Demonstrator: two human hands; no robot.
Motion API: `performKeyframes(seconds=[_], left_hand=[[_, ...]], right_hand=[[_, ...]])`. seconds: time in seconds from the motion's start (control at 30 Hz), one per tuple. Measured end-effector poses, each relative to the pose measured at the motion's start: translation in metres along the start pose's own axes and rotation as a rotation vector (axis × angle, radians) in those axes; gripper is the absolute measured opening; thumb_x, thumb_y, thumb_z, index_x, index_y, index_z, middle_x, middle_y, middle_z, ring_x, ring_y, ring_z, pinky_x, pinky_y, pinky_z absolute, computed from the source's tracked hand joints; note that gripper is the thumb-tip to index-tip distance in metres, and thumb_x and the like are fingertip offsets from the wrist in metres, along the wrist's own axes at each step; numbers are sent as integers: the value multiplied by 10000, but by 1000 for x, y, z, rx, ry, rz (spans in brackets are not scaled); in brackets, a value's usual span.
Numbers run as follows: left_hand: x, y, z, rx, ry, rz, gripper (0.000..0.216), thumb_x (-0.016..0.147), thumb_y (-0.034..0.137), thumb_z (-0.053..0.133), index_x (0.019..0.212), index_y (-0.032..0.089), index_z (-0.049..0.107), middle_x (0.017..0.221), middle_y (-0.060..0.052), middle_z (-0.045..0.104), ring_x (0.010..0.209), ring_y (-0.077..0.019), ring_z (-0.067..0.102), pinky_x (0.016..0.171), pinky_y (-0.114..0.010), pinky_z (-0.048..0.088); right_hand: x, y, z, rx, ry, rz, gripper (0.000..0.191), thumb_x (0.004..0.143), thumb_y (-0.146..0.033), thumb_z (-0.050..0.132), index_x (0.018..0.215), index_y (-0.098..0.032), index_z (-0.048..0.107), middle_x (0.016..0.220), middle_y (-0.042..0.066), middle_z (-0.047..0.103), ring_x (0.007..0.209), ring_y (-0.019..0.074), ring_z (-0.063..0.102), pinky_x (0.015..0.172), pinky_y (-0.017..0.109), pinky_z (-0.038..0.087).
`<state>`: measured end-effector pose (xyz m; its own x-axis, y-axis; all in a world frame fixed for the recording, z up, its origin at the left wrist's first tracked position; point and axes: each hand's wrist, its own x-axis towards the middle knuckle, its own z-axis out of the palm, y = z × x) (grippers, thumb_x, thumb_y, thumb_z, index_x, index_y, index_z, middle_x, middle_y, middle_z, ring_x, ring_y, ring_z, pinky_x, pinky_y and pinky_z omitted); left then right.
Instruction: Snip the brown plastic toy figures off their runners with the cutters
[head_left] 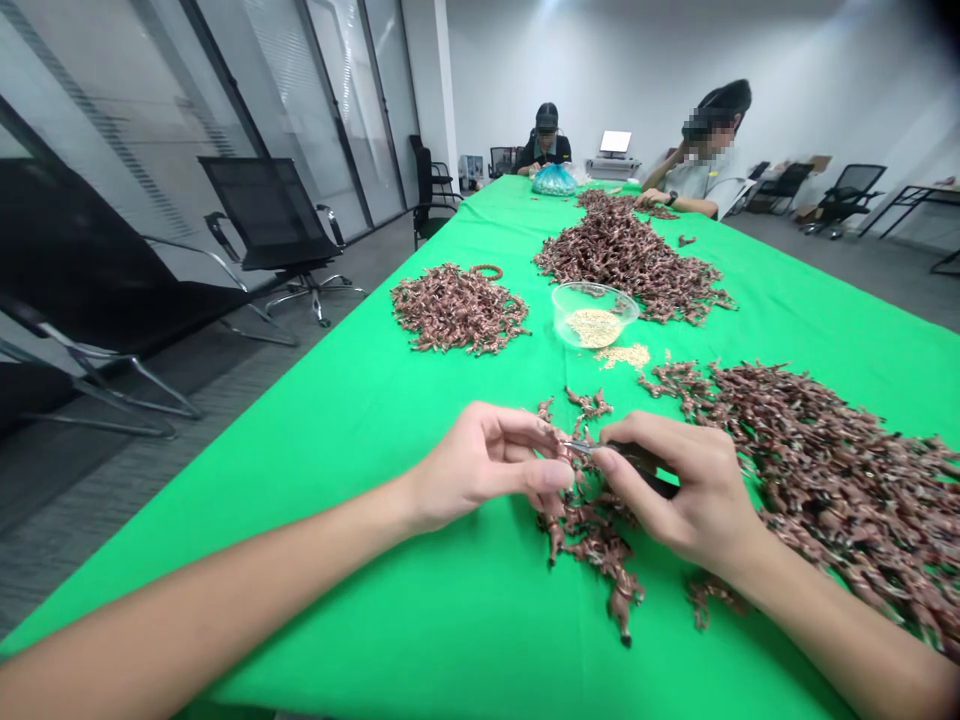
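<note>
My left hand (495, 462) pinches what appears to be a small brown animal figurine (563, 453), mostly hidden by the fingers. Black-handled pliers (646, 466) are gripped in my right hand (694, 485), their thin metal tip meeting the left fingertips. Beneath both hands lie loose brown figurines (600, 545) with dark feet, some overlapping. A larger heap of figurines (832, 480) spreads out beside my right forearm. Beyond the hands, a clear plastic bowl (595, 318) holds small pale-gold pieces, and some of those gold pieces (626, 356) are spilled in front of it.
A green cloth (360, 430) covers the long table. Farther back are a left figurine pile (459, 312), a brown ring (489, 271), a middle pile (630, 250) and a blue bag (553, 180). Two people sit at the far part. Black chairs (266, 215) line the left.
</note>
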<state>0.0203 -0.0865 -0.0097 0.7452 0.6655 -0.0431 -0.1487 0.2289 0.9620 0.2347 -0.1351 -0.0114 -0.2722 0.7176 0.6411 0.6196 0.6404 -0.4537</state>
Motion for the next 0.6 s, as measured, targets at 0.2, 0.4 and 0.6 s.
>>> performKeyframes(seconds=[0.2, 0.4, 0.6], left_hand=[[-5, 0, 12, 256, 213, 106, 216, 722, 228, 834, 875, 124, 723, 747, -6, 706, 598, -102, 658, 573, -185, 520], [-8, -3, 13, 387, 262, 144, 229, 717, 274, 839, 849, 131, 720, 748, -15, 703, 603, -118, 645, 577, -218, 503], [-9, -2, 14, 411, 267, 169, 255, 697, 286, 851, 848, 132, 714, 743, -10, 688, 600, -109, 611, 591, -229, 497]], right_hand=[[-2, 2, 3, 76, -44, 131, 95, 893, -254, 638, 846, -179, 673, 662, -35, 611, 555, 70, 513, 539, 227, 386], [-3, 2, 3, 194, -99, 227, 131, 920, -293, 612, 860, -202, 685, 722, -29, 648, 623, 94, 557, 589, 244, 417], [-3, 5, 2, 283, -165, 309, 180, 939, -340, 588, 850, -217, 685, 746, -18, 655, 671, 125, 574, 609, 266, 428]])
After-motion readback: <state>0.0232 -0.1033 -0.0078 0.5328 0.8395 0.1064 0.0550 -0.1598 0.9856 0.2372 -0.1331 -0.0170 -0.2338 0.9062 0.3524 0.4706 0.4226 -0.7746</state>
